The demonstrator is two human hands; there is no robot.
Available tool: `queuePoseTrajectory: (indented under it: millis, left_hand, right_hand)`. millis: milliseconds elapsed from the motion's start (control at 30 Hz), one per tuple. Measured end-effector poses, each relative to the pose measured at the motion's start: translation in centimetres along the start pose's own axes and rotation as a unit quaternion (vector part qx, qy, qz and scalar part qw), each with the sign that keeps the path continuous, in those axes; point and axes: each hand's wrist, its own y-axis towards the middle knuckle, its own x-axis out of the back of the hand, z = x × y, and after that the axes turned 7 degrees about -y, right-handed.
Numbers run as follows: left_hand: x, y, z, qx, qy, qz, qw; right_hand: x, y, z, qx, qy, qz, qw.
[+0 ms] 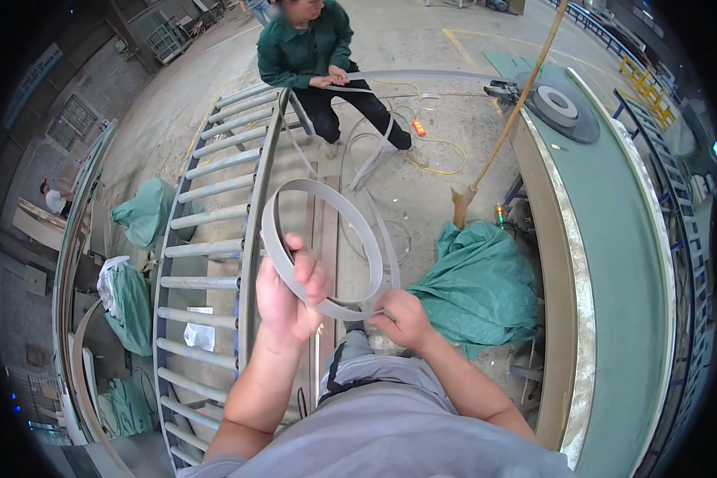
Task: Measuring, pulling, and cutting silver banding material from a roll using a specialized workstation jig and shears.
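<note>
A coil of flat grey edge banding (362, 217) hangs in front of me, wound into a wide loop. My left hand (293, 291) grips its lower left side, with the fingers curled over the band. At the coil's lower right, my right hand (402, 319) pinches the strip between thumb and fingers. From there the strip trails up and away toward the floor. Beyond it, a person in a green shirt (307, 48) holds another stretch of grey strip (414, 75), which runs right toward the green-topped bench.
On my left stands a roller conveyor (209, 216). A green-topped bench (605, 239) on the right carries a round turntable with a grey roll (556, 106). Green sacks (486, 279) lie beside it, near a broom (464, 203). An orange power strip (418, 127) with yellow cable lies on the floor.
</note>
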Motion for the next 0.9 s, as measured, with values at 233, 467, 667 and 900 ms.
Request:
queuePoseTrajectory:
  millis: [233,467,667,900]
  left_hand:
    - [3.5,0.1,1.3,-0.007,0.162,-0.116,0.98]
    - [3.2,1.0,4.1,-0.059,0.068,-0.101,0.991]
    - [1.7,2.8,1.4,-0.113,-0.08,-0.089,0.986]
    - [4.6,2.5,-5.1,-0.073,0.662,-0.147,0.731]
  right_hand:
    - [2.4,5.7,5.7,-0.09,-0.062,0.022,0.994]
    - [1.9,6.3,4.6,-0.075,-0.129,-0.028,0.989]
    - [2.5,5.5,1.1,-0.041,-0.169,0.067,0.983]
    - [4.1,11.6,-3.3,0.007,-0.156,0.07,0.985]
